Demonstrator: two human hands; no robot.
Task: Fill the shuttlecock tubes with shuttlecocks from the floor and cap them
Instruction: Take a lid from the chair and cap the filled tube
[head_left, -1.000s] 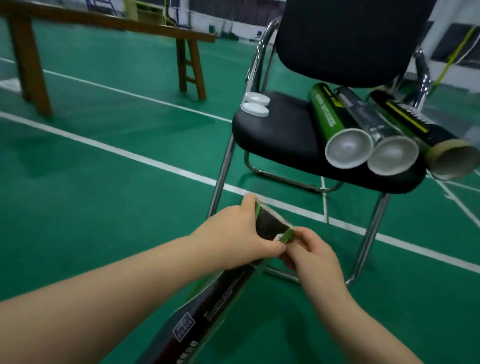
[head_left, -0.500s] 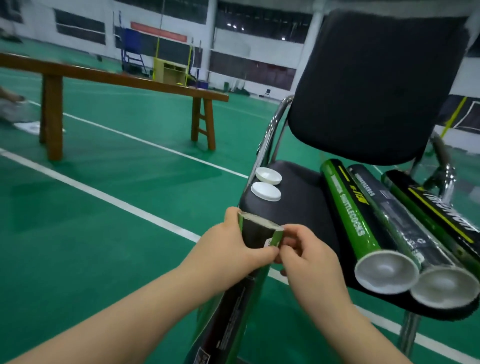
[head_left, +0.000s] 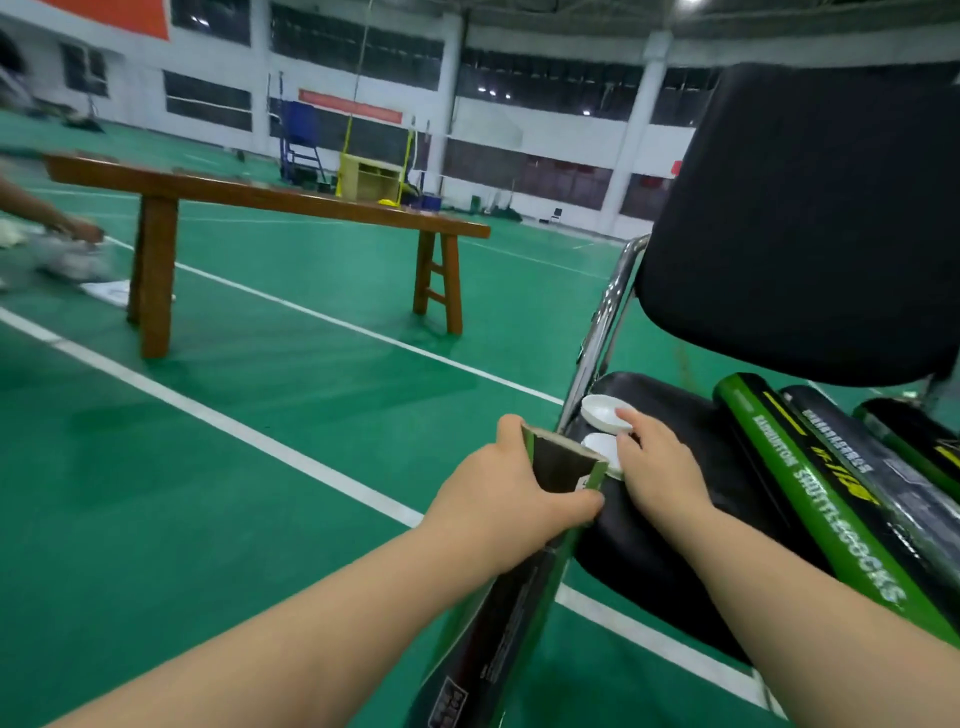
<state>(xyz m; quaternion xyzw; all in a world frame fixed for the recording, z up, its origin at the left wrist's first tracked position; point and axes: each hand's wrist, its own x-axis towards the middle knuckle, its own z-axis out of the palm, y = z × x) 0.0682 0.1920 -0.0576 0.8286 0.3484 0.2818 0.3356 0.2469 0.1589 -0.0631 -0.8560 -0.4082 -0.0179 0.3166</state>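
My left hand (head_left: 498, 499) grips a green and black shuttlecock tube (head_left: 511, 618) just below its open top end, which is tilted up beside the chair seat. Two white caps lie at the seat's left edge: a far cap (head_left: 597, 410) and a near cap (head_left: 597, 446) partly hidden behind the tube mouth. My right hand (head_left: 657, 467) reaches over them, its fingertips touching the far cap's rim and covering part of the near cap. I cannot see into the tube.
A black chair (head_left: 654, 551) with a chrome frame stands at the right. Three more tubes lie on its seat: a green one (head_left: 815, 499), a dark one (head_left: 893, 493) and another (head_left: 914, 441). A wooden bench (head_left: 270, 200) stands behind, and another person's arm (head_left: 47, 218) is at far left.
My right hand has left the tube's mouth and moved up and right onto the white caps. My view has risen; my left hand still holds the tube.
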